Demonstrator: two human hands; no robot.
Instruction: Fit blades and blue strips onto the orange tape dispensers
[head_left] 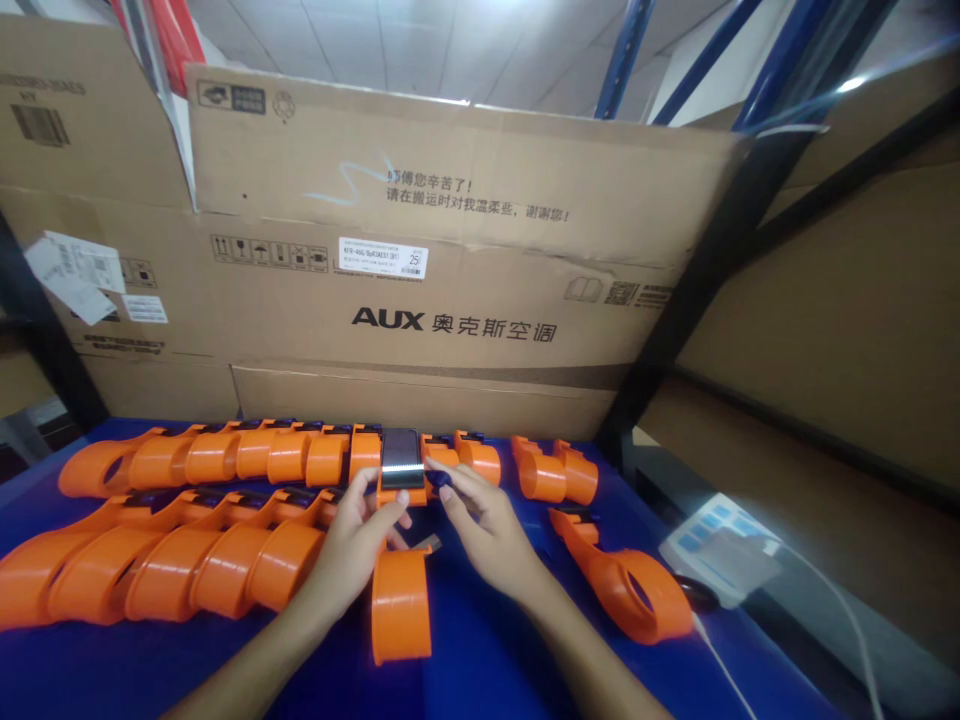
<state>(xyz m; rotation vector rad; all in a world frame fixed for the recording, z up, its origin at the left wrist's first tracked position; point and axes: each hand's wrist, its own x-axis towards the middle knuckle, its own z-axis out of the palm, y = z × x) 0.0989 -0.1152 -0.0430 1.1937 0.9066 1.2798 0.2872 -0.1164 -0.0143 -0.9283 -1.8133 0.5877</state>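
Note:
An orange tape dispenser (402, 610) is in front of me, its round hub towards me and its dark plate with a pale toothed edge (403, 462) at the far end. My left hand (367, 520) grips the dispenser's neck, thumb on the orange part just below the plate. Beside the plate, my right hand (480, 515) pinches a small dark blue piece (438, 479) between thumb and fingers. Whether that piece is joined to the dispenser I cannot tell. A thin greyish strip (431, 545) sticks out above the hub.
Several orange dispensers line the left in a back row (214, 457) and a front row (165, 575). Others stand behind my right hand (544, 475), and one lies at right (649, 600). A white-and-blue device (720, 545) with a cable is farther right. Cardboard (450, 370) walls the blue tabletop (480, 660).

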